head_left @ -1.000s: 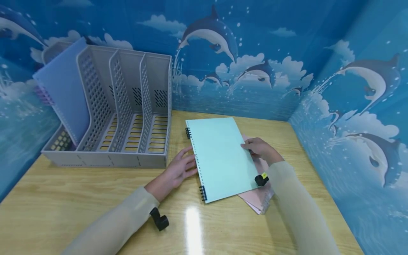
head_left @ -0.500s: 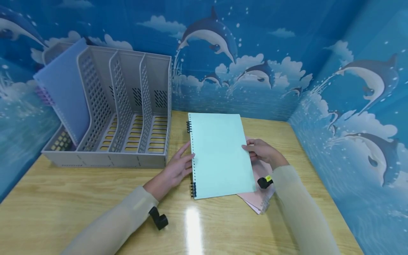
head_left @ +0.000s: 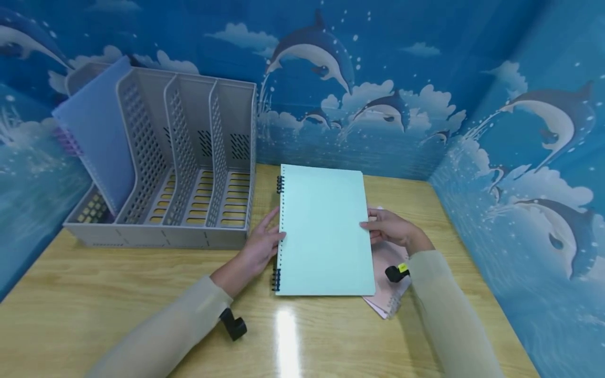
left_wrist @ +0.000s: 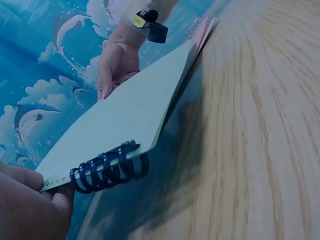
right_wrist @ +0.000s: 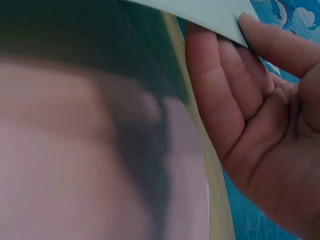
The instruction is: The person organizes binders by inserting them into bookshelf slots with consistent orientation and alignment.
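Note:
A mint-green notebook (head_left: 326, 231) with black ring binding along its left side is held between both hands, raised off the table as the left wrist view shows. My left hand (head_left: 259, 249) pinches its bound edge, thumb on top and fingers beneath. On the opposite edge my right hand (head_left: 392, 229) grips it the same way, with the fingers (right_wrist: 215, 85) under the cover. Below the notebook's right side lies a pink notebook (head_left: 388, 262) with clear rings, partly covered. The black rings (left_wrist: 107, 167) hang over the table in the left wrist view.
A grey file rack (head_left: 160, 236) with several upright compartments stands at the back left. A blue notebook (head_left: 101, 136) with purple rings leans in its leftmost compartment. Dolphin-printed walls (head_left: 378, 52) border the wooden table (head_left: 142, 278) at the back and right.
The mint-green notebook has turned from a slant to nearly straight, its lower end swinging left. The left hand has shifted slightly left with it; the right hand has moved slightly right and down.

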`<state>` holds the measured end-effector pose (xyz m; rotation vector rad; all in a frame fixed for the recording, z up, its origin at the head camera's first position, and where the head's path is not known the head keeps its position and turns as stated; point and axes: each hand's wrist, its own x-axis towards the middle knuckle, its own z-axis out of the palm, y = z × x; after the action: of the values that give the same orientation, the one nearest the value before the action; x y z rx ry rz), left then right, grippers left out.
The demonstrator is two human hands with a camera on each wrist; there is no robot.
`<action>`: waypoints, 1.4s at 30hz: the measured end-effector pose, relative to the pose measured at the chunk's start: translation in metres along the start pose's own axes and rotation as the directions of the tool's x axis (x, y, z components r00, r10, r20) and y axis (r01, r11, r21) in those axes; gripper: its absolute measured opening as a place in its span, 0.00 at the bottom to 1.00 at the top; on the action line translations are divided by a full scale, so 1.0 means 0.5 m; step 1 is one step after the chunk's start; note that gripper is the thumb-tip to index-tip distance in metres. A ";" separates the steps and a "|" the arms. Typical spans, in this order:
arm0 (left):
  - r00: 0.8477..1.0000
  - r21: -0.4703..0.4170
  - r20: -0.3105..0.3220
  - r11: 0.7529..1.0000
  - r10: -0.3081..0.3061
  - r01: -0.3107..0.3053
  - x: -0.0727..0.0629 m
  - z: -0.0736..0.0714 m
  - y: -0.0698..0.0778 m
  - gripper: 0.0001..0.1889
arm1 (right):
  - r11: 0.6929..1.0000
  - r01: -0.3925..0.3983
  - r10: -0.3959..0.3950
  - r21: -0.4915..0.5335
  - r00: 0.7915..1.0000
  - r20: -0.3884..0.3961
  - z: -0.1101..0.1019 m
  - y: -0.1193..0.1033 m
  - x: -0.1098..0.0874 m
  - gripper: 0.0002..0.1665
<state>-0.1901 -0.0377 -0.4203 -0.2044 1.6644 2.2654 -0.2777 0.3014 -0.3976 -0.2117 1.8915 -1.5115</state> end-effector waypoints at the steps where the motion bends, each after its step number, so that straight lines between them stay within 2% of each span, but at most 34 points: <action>1: 1.000 0.002 -0.001 1.000 0.003 -0.003 0.000 0.001 0.001 0.38 | 1.000 0.009 -0.009 0.011 1.000 0.015 0.000 0.001 -0.002 0.31; 5: 1.000 0.012 0.006 1.000 -0.001 0.001 -0.006 -0.001 0.004 0.32 | 0.998 0.044 -0.048 0.048 0.997 0.065 0.001 0.006 -0.007 0.30; 10: 0.999 0.009 0.029 1.000 -0.015 0.015 -0.018 -0.013 0.013 0.29 | 0.993 0.098 -0.106 0.067 0.985 0.138 0.000 0.010 -0.010 0.18; 15: 0.996 0.019 0.085 0.999 -0.035 0.033 -0.029 -0.032 0.027 0.30 | 0.972 0.187 -0.216 0.140 0.946 0.240 -0.001 0.018 -0.009 0.23; 19: 0.992 0.040 0.112 0.997 -0.063 0.059 -0.033 -0.051 0.039 0.32 | 0.952 0.246 -0.290 0.180 0.914 0.285 0.008 0.023 -0.007 0.24; 25: 0.981 0.130 0.180 0.990 -0.079 0.056 -0.043 -0.080 0.054 0.37 | 0.937 0.283 -0.336 0.205 0.892 0.304 0.026 0.025 -0.005 0.24; 30: 0.958 0.181 0.277 0.983 -0.068 0.017 -0.048 -0.099 0.067 0.38 | 0.929 0.301 -0.359 0.214 0.874 0.327 0.039 0.022 -0.010 0.25; 35: 0.927 0.201 0.370 0.979 -0.055 -0.022 -0.048 -0.118 0.081 0.38 | 0.914 0.332 -0.395 0.233 0.858 0.328 0.054 0.014 -0.021 0.25; 39: 0.905 0.220 0.421 0.975 -0.060 -0.037 -0.049 -0.136 0.095 0.38 | 0.900 0.356 -0.425 0.251 0.842 0.331 0.074 0.012 -0.019 0.26; 42: 0.894 0.238 0.440 0.971 -0.079 -0.032 -0.050 -0.147 0.100 0.37 | 0.897 0.356 -0.430 0.264 0.842 0.326 0.085 0.016 -0.015 0.25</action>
<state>-0.1890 -0.1248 -0.3906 0.3311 1.6413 1.8785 -0.2442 0.2741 -0.4050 -0.7894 1.4345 -1.7610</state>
